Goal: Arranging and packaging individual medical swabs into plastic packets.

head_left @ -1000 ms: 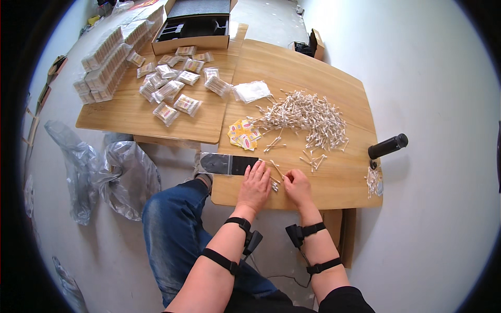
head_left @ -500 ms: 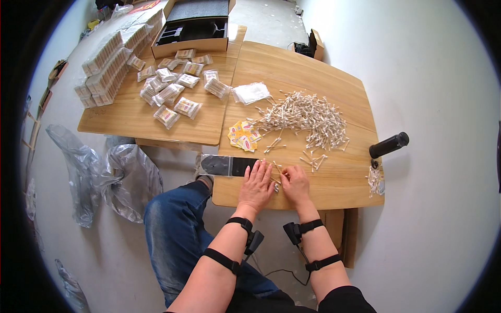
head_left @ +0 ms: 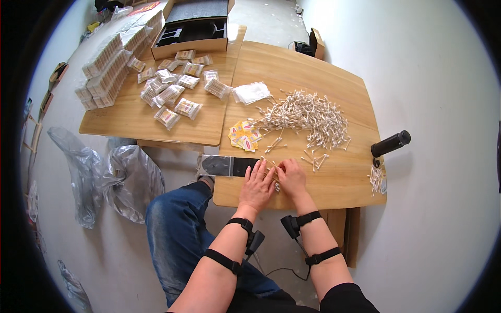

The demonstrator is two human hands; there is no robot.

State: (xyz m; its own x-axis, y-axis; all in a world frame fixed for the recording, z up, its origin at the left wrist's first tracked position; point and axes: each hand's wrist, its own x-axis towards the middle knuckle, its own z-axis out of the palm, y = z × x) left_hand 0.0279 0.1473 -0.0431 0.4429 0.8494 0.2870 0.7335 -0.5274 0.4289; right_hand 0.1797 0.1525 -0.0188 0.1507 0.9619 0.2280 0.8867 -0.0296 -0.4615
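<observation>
At the table's near edge my left hand lies flat, fingers stretched out, over several cotton swabs and the end of a black strip. The strip lies beside a clear sleeve. Close against its fingertips, my right hand is closed in a pinch on a cotton swab. The fingers hide part of that swab. White swab tips show between the two hands. A few loose cotton swabs lie to the right, and a large heap of cotton swabs spreads beyond the hands.
Yellow printed cards and white plastic bags lie left of the heap. Filled swab packets are scattered on the left table, beside stacked packs and an open box. A black cylinder juts from the right edge.
My right hand has moved slightly up and left, closer to the left fingertips, with the swab at its fingers. My left hand stays almost in place.
</observation>
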